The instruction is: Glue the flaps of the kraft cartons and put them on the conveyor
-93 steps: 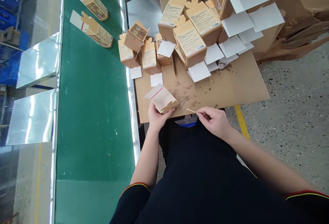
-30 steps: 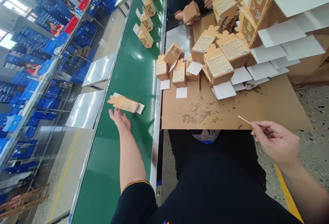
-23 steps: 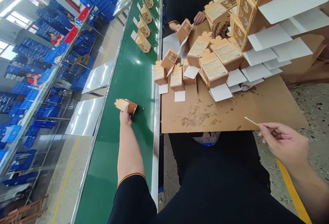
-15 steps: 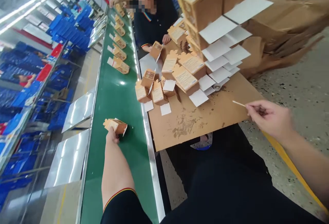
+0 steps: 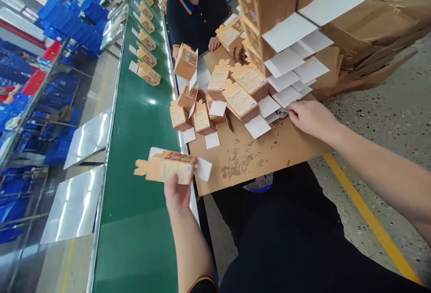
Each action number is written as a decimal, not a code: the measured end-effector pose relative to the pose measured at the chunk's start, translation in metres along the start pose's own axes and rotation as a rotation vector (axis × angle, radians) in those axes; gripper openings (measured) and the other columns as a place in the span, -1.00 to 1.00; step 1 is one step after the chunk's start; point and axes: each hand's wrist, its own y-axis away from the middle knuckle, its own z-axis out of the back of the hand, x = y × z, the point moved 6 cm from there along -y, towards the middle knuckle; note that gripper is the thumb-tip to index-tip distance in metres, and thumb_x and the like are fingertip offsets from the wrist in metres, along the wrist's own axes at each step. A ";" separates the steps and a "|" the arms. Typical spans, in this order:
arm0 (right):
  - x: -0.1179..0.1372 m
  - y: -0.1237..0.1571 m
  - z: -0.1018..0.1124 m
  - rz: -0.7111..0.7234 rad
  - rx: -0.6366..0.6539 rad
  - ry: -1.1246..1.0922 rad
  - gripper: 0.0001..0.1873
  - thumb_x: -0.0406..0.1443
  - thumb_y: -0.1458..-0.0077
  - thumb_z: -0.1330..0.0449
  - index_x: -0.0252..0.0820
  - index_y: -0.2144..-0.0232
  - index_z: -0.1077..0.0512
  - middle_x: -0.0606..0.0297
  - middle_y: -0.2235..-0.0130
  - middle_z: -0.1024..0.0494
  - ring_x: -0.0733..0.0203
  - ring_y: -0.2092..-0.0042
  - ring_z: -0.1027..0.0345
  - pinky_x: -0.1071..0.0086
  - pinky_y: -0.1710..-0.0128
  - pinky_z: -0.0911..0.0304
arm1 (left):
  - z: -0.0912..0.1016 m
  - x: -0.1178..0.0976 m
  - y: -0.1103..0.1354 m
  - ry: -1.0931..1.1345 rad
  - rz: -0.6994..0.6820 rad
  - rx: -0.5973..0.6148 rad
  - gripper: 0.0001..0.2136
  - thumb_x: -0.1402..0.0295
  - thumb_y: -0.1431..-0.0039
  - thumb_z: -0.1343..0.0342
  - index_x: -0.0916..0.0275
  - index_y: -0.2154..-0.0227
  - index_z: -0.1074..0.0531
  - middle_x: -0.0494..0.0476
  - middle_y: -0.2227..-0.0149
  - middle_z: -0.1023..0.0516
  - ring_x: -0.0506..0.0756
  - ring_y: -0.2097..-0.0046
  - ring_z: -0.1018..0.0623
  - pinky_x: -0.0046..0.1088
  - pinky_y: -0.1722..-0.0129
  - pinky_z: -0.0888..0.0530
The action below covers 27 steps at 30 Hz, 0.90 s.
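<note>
My left hand (image 5: 177, 194) is closed round a brown printed carton (image 5: 178, 167), thumb on its side panel. The carton lies sideways over the belt's right edge, with a notched flap at its left end and a white flap open at its right. My right hand (image 5: 308, 118) is pinched at a small round shiny dish (image 5: 282, 112) on the cardboard-topped table (image 5: 249, 158). The thin white stick that showed in these fingers earlier is mostly hidden now. Several open cartons (image 5: 204, 120) lie beside the dish, and others (image 5: 262, 19) are stacked behind with white flaps out.
A green conveyor belt (image 5: 134, 221) runs along my left, carrying a row of cartons (image 5: 148, 74) farther up. Across the table a co-worker (image 5: 198, 15) has a hand at another carton (image 5: 186, 62). Brown wrapping (image 5: 377, 24) lies at the back right.
My left hand has lifted the carton off the belt and moved it right. My right hand has moved left and forward to the dish. The co-worker's carton has moved left.
</note>
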 end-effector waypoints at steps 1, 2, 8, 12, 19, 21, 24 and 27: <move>-0.002 0.006 0.004 0.006 -0.039 0.006 -0.61 -0.49 -0.29 -0.31 -0.08 0.51 -0.33 0.42 0.52 -0.41 0.34 0.47 -0.15 0.37 0.37 -0.02 | -0.024 0.001 0.005 0.091 0.014 0.002 0.00 -0.43 -0.24 -0.25 -0.15 -0.62 -0.16 0.23 -0.61 -0.37 0.52 -0.56 -0.45 0.16 -0.39 -0.65; -0.001 0.015 0.009 0.008 -0.089 0.000 -0.68 -0.49 -0.26 -0.31 -0.11 0.49 -0.40 0.38 0.50 -0.47 0.32 0.45 -0.22 0.37 0.36 -0.06 | -0.046 0.003 0.007 0.160 0.026 -0.003 0.02 -0.39 -0.20 -0.35 -0.11 -0.60 -0.21 0.28 -0.60 -0.37 0.51 -0.56 -0.45 0.12 -0.41 -0.63; 0.056 0.105 -0.024 0.046 -0.130 -0.418 -0.85 -0.26 -0.39 -0.28 -0.09 0.22 -0.66 0.29 0.38 -0.67 0.23 0.40 -0.50 0.36 0.34 -0.39 | -0.114 0.028 0.004 0.250 0.064 -0.071 -0.04 -0.22 0.00 -0.63 0.04 -0.37 -0.39 0.39 -0.37 -0.61 0.39 -0.43 -0.62 0.02 -0.45 -0.58; 0.111 0.123 -0.086 0.158 0.019 -0.467 -0.79 -0.27 -0.47 -0.20 -0.05 0.24 -0.61 0.33 0.40 -0.62 0.21 0.41 -0.45 0.33 0.30 -0.39 | -0.115 0.029 0.002 0.269 0.066 -0.062 -0.09 -0.21 -0.02 -0.63 0.05 -0.30 -0.37 0.34 -0.29 -0.64 0.38 -0.41 -0.63 -0.01 -0.43 -0.59; 0.120 0.100 -0.137 0.307 0.172 -0.327 -0.74 -0.32 -0.52 -0.09 -0.08 0.28 -0.48 0.21 0.33 -0.60 0.10 0.30 -0.45 0.27 0.23 -0.31 | -0.115 0.026 0.001 0.260 0.073 -0.053 -0.15 -0.21 -0.01 -0.63 0.06 -0.18 -0.34 0.28 -0.25 -0.63 0.34 -0.39 -0.64 -0.03 -0.41 -0.60; 0.118 0.100 -0.137 0.322 0.182 -0.317 -0.72 -0.29 -0.54 -0.08 -0.09 0.26 -0.49 0.20 0.32 -0.61 0.09 0.30 -0.45 0.26 0.23 -0.31 | -0.116 0.025 0.002 0.255 0.063 -0.054 -0.15 -0.19 -0.01 -0.64 0.06 -0.18 -0.32 0.28 -0.25 -0.62 0.33 -0.38 -0.65 -0.02 -0.42 -0.59; 0.115 0.100 -0.136 0.307 0.164 -0.307 -0.72 -0.27 -0.56 -0.07 -0.09 0.24 -0.51 0.20 0.31 -0.62 0.08 0.29 -0.45 0.26 0.23 -0.31 | -0.117 0.020 0.004 0.245 0.038 -0.051 -0.11 -0.19 -0.02 -0.64 0.06 -0.23 -0.30 0.31 -0.30 -0.59 0.34 -0.42 -0.60 -0.01 -0.46 -0.55; 0.118 0.097 -0.139 0.328 0.180 -0.316 -0.71 -0.28 -0.55 -0.09 -0.09 0.26 -0.50 0.20 0.30 -0.62 0.08 0.27 -0.47 0.26 0.21 -0.32 | -0.118 0.015 0.006 0.217 0.002 -0.048 -0.09 -0.20 -0.02 -0.63 0.02 -0.28 -0.29 0.30 -0.36 -0.54 0.34 -0.47 -0.56 -0.05 -0.49 -0.51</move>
